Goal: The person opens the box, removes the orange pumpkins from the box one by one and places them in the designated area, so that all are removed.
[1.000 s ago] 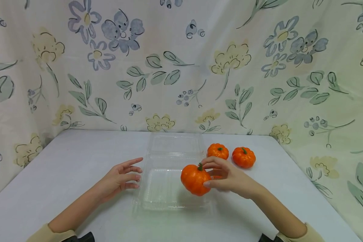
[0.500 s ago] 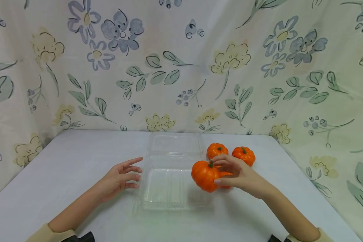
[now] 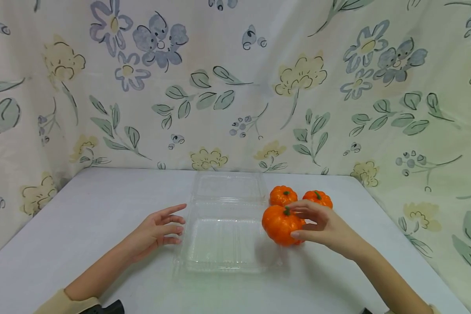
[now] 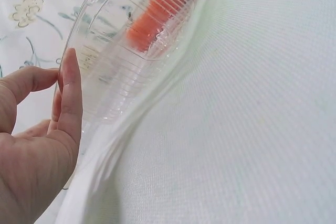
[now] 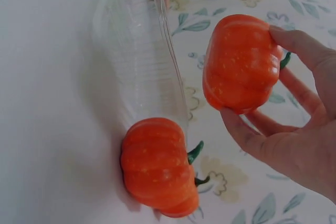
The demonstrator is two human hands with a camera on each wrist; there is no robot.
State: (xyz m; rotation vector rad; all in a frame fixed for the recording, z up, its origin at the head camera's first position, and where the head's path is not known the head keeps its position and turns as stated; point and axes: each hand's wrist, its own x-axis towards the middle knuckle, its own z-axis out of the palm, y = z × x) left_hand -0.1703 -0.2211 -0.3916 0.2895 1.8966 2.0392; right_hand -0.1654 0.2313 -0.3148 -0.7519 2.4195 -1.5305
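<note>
My right hand (image 3: pixel 325 226) grips a small orange toy pumpkin (image 3: pixel 279 225) with a green stem, held above the right edge of a clear plastic clamshell container (image 3: pixel 216 250). In the right wrist view, the thumb and fingertips hold the pumpkin (image 5: pixel 242 64) by its sides, off the table. The container lies open, its lid (image 3: pixel 228 186) folded back. My left hand (image 3: pixel 157 229) is at the container's left side, fingers extended and holding nothing. The left wrist view shows its fingers beside the clear rim (image 4: pixel 79 19); whether they touch it is unclear.
Two more pumpkins, one (image 3: pixel 283 196) beside the lid and another (image 3: pixel 318 199) to its right, sit on the white table (image 3: pixel 114 192). Another orange pumpkin shows partly behind the held one. A floral curtain (image 3: pixel 235 87) hangs behind the table.
My right hand has carried the pumpkin rightward, from above the container's inside to its right edge. The left hand and the container stay where they were.
</note>
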